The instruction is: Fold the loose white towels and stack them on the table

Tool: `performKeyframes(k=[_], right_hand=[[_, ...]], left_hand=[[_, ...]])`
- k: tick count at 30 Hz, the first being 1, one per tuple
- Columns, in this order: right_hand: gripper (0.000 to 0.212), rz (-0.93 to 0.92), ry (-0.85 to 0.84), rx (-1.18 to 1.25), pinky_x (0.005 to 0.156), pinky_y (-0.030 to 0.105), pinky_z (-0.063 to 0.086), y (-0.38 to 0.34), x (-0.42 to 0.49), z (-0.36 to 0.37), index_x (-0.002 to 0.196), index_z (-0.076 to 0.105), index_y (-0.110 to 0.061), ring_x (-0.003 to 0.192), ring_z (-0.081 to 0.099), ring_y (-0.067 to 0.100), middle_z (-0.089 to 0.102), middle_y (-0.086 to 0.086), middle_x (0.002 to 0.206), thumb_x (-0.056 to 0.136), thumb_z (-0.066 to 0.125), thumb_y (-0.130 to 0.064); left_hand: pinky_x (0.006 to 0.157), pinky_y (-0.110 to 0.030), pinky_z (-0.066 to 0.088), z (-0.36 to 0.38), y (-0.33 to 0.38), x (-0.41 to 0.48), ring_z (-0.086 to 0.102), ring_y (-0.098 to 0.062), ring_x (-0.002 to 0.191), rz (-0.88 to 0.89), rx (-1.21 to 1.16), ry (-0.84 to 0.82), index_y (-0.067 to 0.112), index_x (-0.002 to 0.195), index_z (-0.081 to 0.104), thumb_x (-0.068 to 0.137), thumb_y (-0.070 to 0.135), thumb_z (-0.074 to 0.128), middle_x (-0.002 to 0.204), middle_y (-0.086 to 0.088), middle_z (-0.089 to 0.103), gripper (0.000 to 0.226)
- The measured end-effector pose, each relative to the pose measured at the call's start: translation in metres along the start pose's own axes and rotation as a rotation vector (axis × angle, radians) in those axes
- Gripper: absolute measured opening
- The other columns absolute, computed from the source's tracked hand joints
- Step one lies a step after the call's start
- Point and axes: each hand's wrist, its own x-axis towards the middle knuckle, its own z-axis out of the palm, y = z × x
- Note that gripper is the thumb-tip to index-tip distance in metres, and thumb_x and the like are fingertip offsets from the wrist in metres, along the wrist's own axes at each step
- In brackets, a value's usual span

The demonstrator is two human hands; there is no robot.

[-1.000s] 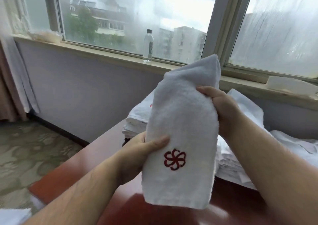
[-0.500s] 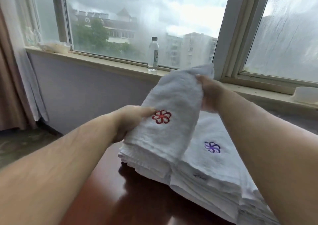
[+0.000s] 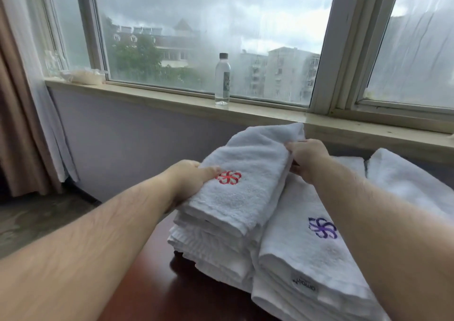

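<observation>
The folded towel (image 3: 248, 163) with the red emblem lies on top of the left stack (image 3: 216, 249) on the counter (image 3: 157, 293), just beside the right stack (image 3: 302, 252) with the purple emblem. The left hand (image 3: 189, 180) grips its near left edge, thumb on top. The right hand (image 3: 307, 158) pinches the far right edge, probably so both ends sit square with the pile beneath. The far end looks slightly raised, so the placing seems unfinished. A loose towel (image 3: 405, 180) lies to the right.
</observation>
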Motion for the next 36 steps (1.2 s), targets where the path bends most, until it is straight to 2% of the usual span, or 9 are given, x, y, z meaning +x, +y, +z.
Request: performKeyframes(k=[6, 11, 17, 19, 22, 25, 27, 30, 36], right_hand=[[0.046, 0.099, -0.032, -0.013, 0.083, 0.050, 0.061, -0.001, 0.011, 0.001, 0.110, 0.062, -0.013, 0.090, 0.072, 0.035, 0.073, 0.012, 0.101, 0.082, 0.076, -0.047], [0.025, -0.253, -0.002, 0.171, 0.071, 0.041, 0.063, -0.009, 0.019, 0.003, 0.109, 0.066, -0.028, 0.091, 0.073, 0.026, 0.073, 0.003, 0.108, 0.087, 0.071, -0.038], [0.046, 0.060, 0.092, -0.105, 0.076, 0.046, 0.063, 0.005, 0.019, 0.005, 0.118, 0.063, -0.006, 0.087, 0.069, 0.032, 0.069, 0.013, 0.106, 0.084, 0.074, -0.036], [0.052, -0.058, 0.229, -0.246, 0.065, 0.034, 0.054, 0.005, 0.013, 0.004, 0.124, 0.056, -0.007, 0.084, 0.063, 0.026, 0.065, 0.013, 0.112, 0.088, 0.071, -0.040], [0.037, -0.537, 0.429, -0.603, 0.083, 0.034, 0.043, 0.001, 0.002, 0.003, 0.125, 0.056, -0.017, 0.108, 0.054, 0.028, 0.059, 0.012, 0.122, 0.094, 0.062, -0.035], [0.032, -0.521, 0.069, -0.711, 0.102, 0.045, 0.045, -0.004, -0.010, 0.011, 0.119, 0.067, -0.023, 0.118, 0.056, 0.027, 0.063, 0.004, 0.126, 0.101, 0.049, -0.042], [0.048, -0.336, -0.182, -0.782, 0.117, 0.051, 0.032, -0.001, -0.016, 0.017, 0.146, 0.051, -0.025, 0.139, 0.043, 0.029, 0.044, 0.005, 0.155, 0.106, 0.040, -0.049], [0.056, -0.313, -0.265, -0.894, 0.126, 0.045, 0.012, -0.003, -0.024, 0.009, 0.159, 0.031, -0.022, 0.153, 0.020, 0.029, 0.019, 0.005, 0.168, 0.108, 0.034, -0.047], [0.029, -0.437, -0.124, -0.895, 0.087, 0.037, 0.051, -0.012, -0.078, -0.044, 0.110, 0.073, -0.011, 0.099, 0.065, 0.025, 0.073, 0.006, 0.110, 0.100, 0.056, -0.032]], left_hand=[[0.075, -0.034, 0.060, -0.001, -0.004, 0.007, 0.077, -0.022, 0.086, -0.020, -0.008, -0.060, 0.017, 0.106, 0.074, 0.095, 0.041, 0.068, 0.095, -0.003, 0.079, 0.026], [0.073, -0.032, 0.062, -0.003, -0.001, 0.008, 0.076, -0.021, 0.088, 0.161, -0.110, 0.040, 0.017, 0.108, 0.073, 0.094, 0.034, 0.070, 0.098, -0.005, 0.079, 0.022], [0.093, -0.042, 0.057, -0.004, 0.001, 0.011, 0.073, -0.020, 0.090, -0.019, 0.238, 0.129, 0.018, 0.095, 0.075, 0.088, 0.049, 0.072, 0.093, 0.001, 0.078, 0.033], [0.092, -0.037, 0.053, -0.003, 0.005, 0.010, 0.066, -0.015, 0.098, 0.064, 0.427, 0.257, 0.026, 0.105, 0.069, 0.088, 0.054, 0.068, 0.107, 0.005, 0.071, 0.033], [0.109, -0.042, 0.042, 0.006, 0.010, 0.004, 0.049, -0.017, 0.131, 0.266, 0.601, 0.276, 0.035, 0.137, 0.054, 0.084, 0.066, 0.060, 0.137, 0.002, 0.055, 0.061], [0.121, -0.044, 0.028, 0.023, 0.004, -0.002, 0.031, -0.016, 0.147, 0.212, 0.696, 0.009, 0.035, 0.157, 0.027, 0.055, 0.097, 0.044, 0.161, 0.007, 0.033, 0.120], [0.123, -0.043, 0.022, 0.030, -0.005, -0.005, 0.022, -0.013, 0.151, 0.152, 0.716, -0.051, 0.036, 0.160, 0.013, 0.048, 0.102, 0.040, 0.166, 0.014, 0.019, 0.133], [0.123, -0.045, 0.020, 0.034, -0.005, -0.010, 0.017, -0.012, 0.153, 0.126, 0.758, -0.018, 0.035, 0.160, 0.011, 0.058, 0.099, 0.042, 0.167, 0.017, 0.014, 0.124], [0.121, -0.037, 0.020, 0.053, 0.002, -0.043, 0.026, -0.013, 0.149, 0.304, 0.772, 0.178, 0.025, 0.156, 0.031, 0.096, 0.064, 0.043, 0.161, 0.008, 0.034, 0.072]])
